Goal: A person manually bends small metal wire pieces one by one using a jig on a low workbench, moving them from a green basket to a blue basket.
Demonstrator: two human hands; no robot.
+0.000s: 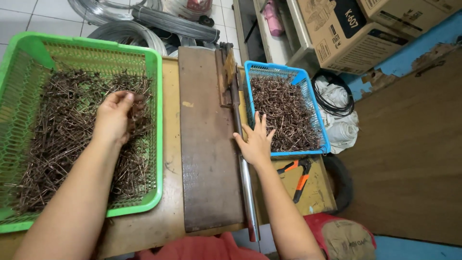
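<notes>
Head view: left hand (113, 118) grips wire pieces (72, 139); metal lever (243, 159) runs lengthwise.

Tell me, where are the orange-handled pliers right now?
The orange-handled pliers lie on the wooden table at the person's right, just below the blue basket and beside the right hand.

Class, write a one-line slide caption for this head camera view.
Left hand digs into brown wire pieces in a green basket; right hand rests by a blue basket.
</notes>
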